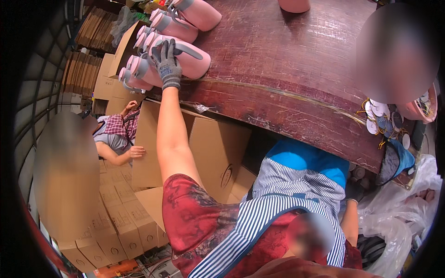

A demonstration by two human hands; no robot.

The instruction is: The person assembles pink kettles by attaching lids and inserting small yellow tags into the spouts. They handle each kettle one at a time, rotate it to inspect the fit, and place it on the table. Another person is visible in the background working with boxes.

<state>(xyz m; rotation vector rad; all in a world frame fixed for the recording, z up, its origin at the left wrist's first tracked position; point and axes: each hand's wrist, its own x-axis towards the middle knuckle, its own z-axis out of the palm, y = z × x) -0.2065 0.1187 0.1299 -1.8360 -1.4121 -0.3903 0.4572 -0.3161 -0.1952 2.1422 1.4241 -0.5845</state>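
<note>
Pink jug point(198, 66) may topple its neighbours point(178, 31) if left hand point(168, 66), fingers apart against it, pushes; right hand point(354, 193): cannot tell

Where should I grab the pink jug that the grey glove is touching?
Probably by the grey handle of that pink jug, coming from the right, the side where the handle shows. The handle is long and narrow, so it looks easier to curl a grip around than the wide, rounded body.

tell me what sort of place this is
Probably a workshop or factory packing area: matching pink jugs cluster on a table, with rows of cardboard boxes and a large open carton nearby.
</note>
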